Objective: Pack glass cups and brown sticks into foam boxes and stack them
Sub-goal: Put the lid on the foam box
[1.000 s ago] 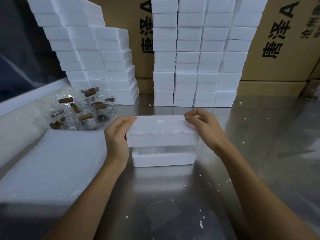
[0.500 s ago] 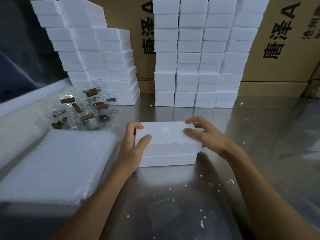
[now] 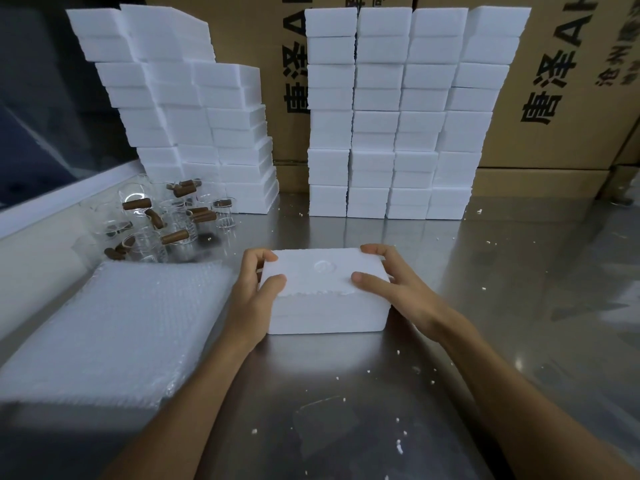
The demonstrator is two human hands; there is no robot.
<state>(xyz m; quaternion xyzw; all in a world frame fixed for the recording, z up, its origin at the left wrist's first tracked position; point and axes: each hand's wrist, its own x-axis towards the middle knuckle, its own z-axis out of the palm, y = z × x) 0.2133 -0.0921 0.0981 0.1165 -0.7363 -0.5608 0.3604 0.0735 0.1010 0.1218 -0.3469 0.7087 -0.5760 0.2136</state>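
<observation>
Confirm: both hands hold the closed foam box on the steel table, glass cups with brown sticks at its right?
Not quite. The head view shows the glass cups at the left of the foam box, not the right. Both hands, left hand and right hand, do hold it.

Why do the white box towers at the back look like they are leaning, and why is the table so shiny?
Head view: the wide lens bends the edges, so the left foam box stack seems to tilt. Head view: the metal table mirrors the light and the right stack. Head view: the bubble wrap at the left edge looks blurry.
</observation>
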